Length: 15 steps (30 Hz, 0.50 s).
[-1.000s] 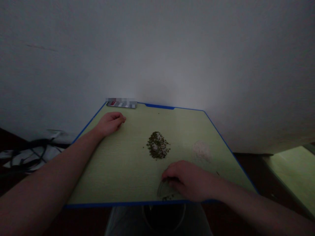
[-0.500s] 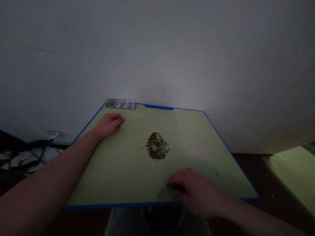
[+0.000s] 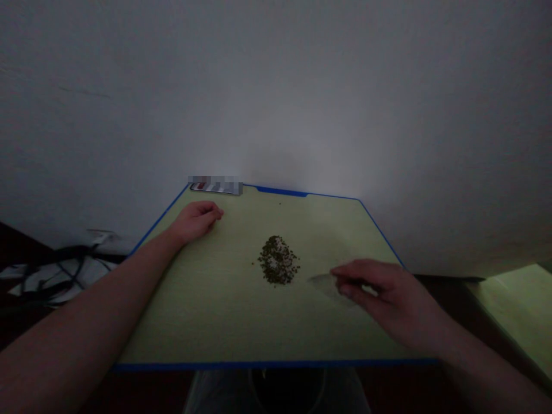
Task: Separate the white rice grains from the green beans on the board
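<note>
My left hand (image 3: pixel 199 221) rests on the table's left side, its fingers curled loosely together, with no object showing in them. On the right, my right hand (image 3: pixel 375 287) pinches a clear, thin-walled piece (image 3: pixel 323 282) with a rounded edge, perhaps a plastic cup or dish; its full shape is too faint to tell. Just left of it lies a pile of small dark green beans mixed with white grains (image 3: pixel 278 261), mid-table. The separate patch of pale grains is mostly hidden by my right hand.
The pale green table (image 3: pixel 207 322) has blue edging and stands against a grey wall. A phone-like flat object (image 3: pixel 217 187), partly blurred out, lies at its far left corner. Dark cables (image 3: pixel 77 259) lie beyond the left edge. Below the front edge is a dark round container (image 3: pixel 287 391).
My right hand has moved away from the front edge, up and to the right, carrying the clear piece over the pale grains. My left hand and the bean pile stay put.
</note>
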Each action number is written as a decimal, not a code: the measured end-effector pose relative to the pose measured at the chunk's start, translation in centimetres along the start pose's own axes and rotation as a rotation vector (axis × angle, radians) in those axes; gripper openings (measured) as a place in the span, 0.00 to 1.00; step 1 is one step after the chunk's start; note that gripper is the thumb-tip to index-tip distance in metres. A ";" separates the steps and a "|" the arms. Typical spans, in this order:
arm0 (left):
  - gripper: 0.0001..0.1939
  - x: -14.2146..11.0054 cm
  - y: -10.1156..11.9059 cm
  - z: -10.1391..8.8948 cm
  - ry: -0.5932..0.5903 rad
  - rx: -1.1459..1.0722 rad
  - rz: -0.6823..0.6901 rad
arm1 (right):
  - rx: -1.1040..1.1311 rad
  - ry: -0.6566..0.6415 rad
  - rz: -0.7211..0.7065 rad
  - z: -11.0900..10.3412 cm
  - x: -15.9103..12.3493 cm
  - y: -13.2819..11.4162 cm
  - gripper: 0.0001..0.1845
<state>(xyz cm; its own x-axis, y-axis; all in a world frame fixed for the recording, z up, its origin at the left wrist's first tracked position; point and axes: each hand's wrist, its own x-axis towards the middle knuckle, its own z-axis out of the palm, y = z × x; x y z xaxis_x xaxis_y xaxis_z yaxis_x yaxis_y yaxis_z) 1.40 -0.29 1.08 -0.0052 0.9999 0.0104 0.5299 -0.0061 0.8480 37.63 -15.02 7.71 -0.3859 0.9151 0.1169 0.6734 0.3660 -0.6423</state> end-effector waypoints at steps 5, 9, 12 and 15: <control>0.11 0.2 -0.3 0.0 -0.008 0.002 0.008 | 0.031 0.110 -0.004 -2.2 5.0 3.3 0.15; 0.12 0.4 -0.4 0.0 -0.007 0.021 0.012 | -0.177 0.056 -0.249 -1.8 7.7 5.3 0.12; 0.12 0.5 -0.5 0.0 -0.012 0.014 0.012 | -0.205 -0.039 -0.374 -0.9 7.9 6.5 0.12; 0.12 0.6 -0.7 0.0 -0.019 0.009 0.011 | -0.231 -0.075 -0.443 0.0 7.1 7.4 0.13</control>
<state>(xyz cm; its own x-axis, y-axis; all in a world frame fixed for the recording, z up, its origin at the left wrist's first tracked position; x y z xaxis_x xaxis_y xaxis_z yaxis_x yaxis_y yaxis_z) 1.09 0.36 0.51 0.0166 0.9998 0.0093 0.5375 -0.0167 0.8431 39.84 -5.80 3.75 -0.7045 0.6520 0.2804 0.5536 0.7521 -0.3578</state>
